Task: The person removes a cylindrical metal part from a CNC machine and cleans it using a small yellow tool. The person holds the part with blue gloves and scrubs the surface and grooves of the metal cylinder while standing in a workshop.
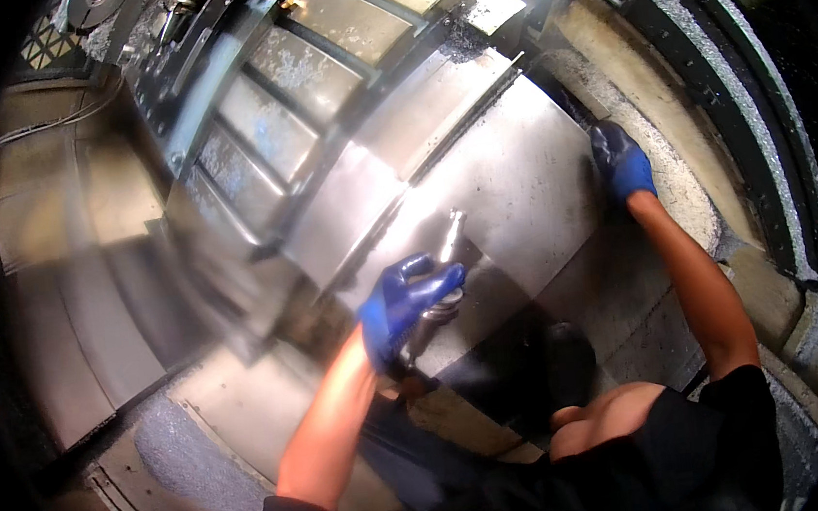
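My left hand, in a blue glove, is closed round a shiny metal tool with a slim round nose and a wider body. The nose points away from me, over a smooth sheet-metal cover. Most of the tool's grip is hidden by the glove, so its exact kind does not show. At the cover's right edge is my right hand, in a blue glove with dark, dirty fingers. Those fingers look curled over the edge, though their tips are hard to make out.
Ribbed metal way covers with chips on them lie beyond the plate. Machine parts stand at the far left. Chips and grime line the right-hand channel, and a heap of grey chips lies at lower left. My dark shoe is below the plate.
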{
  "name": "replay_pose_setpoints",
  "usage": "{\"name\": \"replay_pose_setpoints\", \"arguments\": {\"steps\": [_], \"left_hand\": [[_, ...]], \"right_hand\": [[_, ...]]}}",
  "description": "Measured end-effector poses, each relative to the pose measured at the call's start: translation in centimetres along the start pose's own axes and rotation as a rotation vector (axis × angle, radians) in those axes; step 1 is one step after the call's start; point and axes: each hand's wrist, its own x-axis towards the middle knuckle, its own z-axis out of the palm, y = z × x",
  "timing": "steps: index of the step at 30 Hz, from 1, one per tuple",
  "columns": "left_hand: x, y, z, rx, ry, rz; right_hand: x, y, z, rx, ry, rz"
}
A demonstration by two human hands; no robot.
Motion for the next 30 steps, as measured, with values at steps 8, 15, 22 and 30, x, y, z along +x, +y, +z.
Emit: {"name": "replay_pose_setpoints", "arguments": {"steps": [8, 15, 22, 30], "left_hand": [[1.5, 6.1, -1.4, 0.269, -0.062, 0.383], [-0.4, 18.4, 2.7, 0.043, 0.158, 0.343], [-1.1, 27.0, 4.4, 0.322, 0.322, 0.265], [8.1, 34.4, -2.2, 0.582, 0.548, 0.431]], "right_hand": [[3.9, -1.9, 2.2, -0.093, -0.346, 0.206], [2.8, -3.8, 0.8, 0.036, -0.252, 0.181], [3.0, -4.6, 0.9, 0.01, -0.248, 0.155], [3.3, -3.5, 0.6, 0.02, -0.203, 0.186]]}}
